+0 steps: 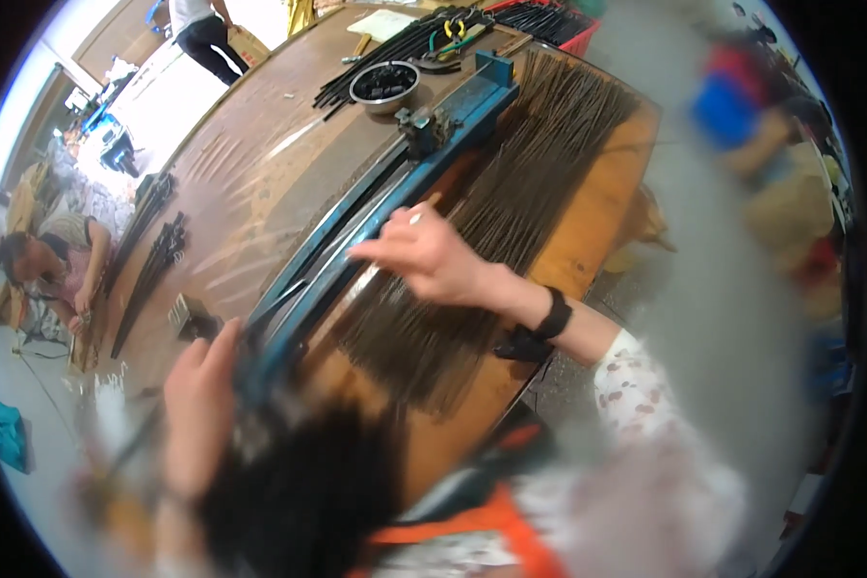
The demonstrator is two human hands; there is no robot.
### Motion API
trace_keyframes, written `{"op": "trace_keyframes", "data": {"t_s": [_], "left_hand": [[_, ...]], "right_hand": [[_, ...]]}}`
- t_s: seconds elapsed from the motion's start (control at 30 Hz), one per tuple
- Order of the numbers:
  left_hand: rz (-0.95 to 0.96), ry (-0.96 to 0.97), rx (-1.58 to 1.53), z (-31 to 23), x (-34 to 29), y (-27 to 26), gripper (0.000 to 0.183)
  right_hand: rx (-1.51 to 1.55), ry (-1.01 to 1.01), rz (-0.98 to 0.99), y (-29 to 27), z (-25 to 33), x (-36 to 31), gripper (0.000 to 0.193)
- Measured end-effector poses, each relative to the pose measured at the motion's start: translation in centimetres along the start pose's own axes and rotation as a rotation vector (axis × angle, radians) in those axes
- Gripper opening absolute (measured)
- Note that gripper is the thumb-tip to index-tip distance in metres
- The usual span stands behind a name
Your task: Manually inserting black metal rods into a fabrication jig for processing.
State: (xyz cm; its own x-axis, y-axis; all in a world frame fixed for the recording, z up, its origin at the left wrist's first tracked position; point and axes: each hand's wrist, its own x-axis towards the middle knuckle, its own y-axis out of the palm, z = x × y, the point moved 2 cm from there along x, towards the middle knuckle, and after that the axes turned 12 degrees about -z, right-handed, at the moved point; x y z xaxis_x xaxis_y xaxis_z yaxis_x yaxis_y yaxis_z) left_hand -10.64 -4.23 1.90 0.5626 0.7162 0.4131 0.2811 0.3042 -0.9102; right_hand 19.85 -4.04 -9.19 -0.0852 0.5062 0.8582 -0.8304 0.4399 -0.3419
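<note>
A long blue metal rail fixture (395, 197) runs diagonally over the table, with a grey clamp block (424, 130) on its upper part. My right hand (429, 255) is over the middle of the rail, its fingers curled and its thumb pointing left. Whatever it grips is hidden. At the rail's near end is my left hand (200, 390), slightly blurred, its fingers bent; what they hold cannot be made out. A thin metal piece (284, 301) sticks up from the rail between the hands. Many thin dark rods (539, 144) lie in a broad layer right of the rail.
A metal bowl (385, 89) of small black parts stands beyond the rail. Pliers (448, 40), black rods and a red crate (580, 40) lie at the far end. Dark bundles (154, 270) and a small block (193, 316) are left. A person (58, 265) sits at the left edge; another stands farther back.
</note>
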Motion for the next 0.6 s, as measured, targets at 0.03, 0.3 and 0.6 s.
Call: {"op": "trace_keyframes", "data": {"t_s": [0.03, 0.3, 0.6], "left_hand": [[-0.008, 0.086, -0.014, -0.9, -0.1, 0.4, 0.039], [0.002, 0.055, -0.029, -1.4, -2.3, -1.5, 0.049], [-0.414, -0.186, 0.321, 11.5, -10.5, -10.4, 0.017]], "right_hand": [[-0.013, -0.020, -0.039, 1.7, 1.4, -0.3, 0.036], [0.085, -0.166, -0.101, 5.8, 4.8, 1.9, 0.046], [-0.081, 0.227, 0.204, 8.1, -1.2, 0.9, 0.018]]}}
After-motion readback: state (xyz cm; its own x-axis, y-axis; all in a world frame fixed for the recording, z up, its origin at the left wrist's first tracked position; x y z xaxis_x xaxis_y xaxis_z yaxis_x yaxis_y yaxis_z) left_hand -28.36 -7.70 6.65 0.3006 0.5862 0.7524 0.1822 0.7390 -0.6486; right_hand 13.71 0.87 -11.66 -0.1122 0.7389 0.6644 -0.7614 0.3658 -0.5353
